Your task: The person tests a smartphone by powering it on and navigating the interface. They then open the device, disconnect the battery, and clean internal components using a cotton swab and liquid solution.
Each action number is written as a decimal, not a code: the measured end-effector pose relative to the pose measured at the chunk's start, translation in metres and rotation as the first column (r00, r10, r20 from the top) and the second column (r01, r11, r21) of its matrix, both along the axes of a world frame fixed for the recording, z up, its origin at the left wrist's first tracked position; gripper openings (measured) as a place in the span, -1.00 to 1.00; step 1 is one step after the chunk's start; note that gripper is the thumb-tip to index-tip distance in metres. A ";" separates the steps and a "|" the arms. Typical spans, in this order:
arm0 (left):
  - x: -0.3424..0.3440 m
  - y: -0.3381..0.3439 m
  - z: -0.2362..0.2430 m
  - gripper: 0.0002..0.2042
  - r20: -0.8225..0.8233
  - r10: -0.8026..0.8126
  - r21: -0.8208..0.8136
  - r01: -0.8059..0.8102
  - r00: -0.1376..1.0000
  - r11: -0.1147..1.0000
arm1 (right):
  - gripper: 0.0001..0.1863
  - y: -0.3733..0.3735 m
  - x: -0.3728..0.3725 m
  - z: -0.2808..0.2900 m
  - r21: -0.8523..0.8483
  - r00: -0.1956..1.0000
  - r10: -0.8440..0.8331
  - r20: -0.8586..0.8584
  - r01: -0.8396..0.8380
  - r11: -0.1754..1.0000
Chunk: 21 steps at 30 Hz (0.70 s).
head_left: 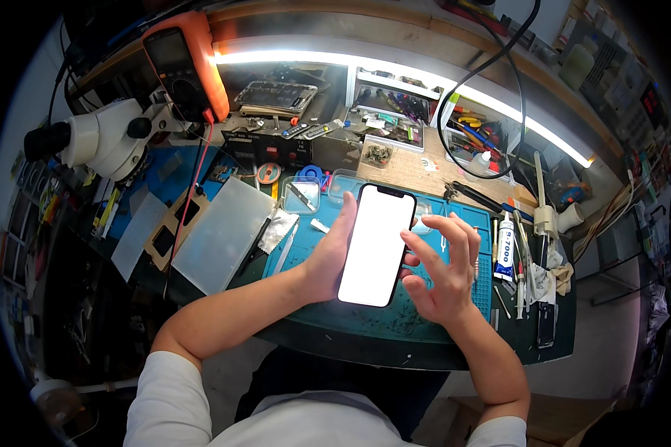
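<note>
here's the left hand (328, 264) gripping the phone (375, 249) above the blue mat (380, 319), screen glowing white; the right hand (446, 277) hangs loosely open, index finger at the screen, contact unclear. looks like touch-handling; next calls for a steady grip, light fingertip.

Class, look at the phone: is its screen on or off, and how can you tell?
On: the phone in the left hand shows a bright white screen, with the dark notch at its top.
</note>
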<state>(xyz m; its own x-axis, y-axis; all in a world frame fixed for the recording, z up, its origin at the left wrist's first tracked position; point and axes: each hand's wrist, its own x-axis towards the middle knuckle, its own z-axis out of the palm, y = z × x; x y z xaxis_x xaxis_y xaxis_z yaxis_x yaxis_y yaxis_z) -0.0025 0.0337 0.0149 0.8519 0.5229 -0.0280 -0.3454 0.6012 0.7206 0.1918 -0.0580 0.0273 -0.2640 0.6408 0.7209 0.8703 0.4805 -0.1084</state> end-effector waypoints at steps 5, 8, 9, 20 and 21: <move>0.000 -0.002 0.006 -0.17 0.029 0.021 -0.031 -0.020 0.999 0.999 | -0.52 0.000 0.002 -0.001 0.001 1.000 0.004 -0.019 -0.004 1.000; 0.001 -0.004 0.011 -0.17 0.005 0.048 -0.032 -0.048 0.999 0.998 | -0.52 0.000 0.002 0.000 -0.006 1.000 0.002 -0.017 -0.002 1.000; 0.000 -0.003 0.009 -0.16 0.006 0.038 -0.018 -0.037 0.999 0.999 | -0.52 -0.001 0.002 0.000 -0.010 1.000 -0.001 -0.016 0.001 1.000; 0.000 -0.001 0.004 -0.12 0.083 -0.021 -0.067 0.027 0.996 0.997 | -0.50 0.001 0.002 -0.002 -0.006 0.996 -0.009 -0.086 0.008 1.000; 0.000 -0.001 0.004 -0.12 0.080 -0.024 -0.060 0.029 0.996 0.998 | -0.50 0.002 0.002 -0.003 -0.006 0.995 -0.014 -0.099 0.014 1.000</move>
<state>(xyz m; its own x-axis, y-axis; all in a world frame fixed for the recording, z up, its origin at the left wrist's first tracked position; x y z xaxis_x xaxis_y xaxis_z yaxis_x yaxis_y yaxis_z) -0.0025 0.0326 0.0189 0.8662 0.4996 0.0089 -0.3833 0.6531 0.6531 0.1942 -0.0565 0.0246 -0.1824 0.6478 0.7396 0.8617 0.4676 -0.1971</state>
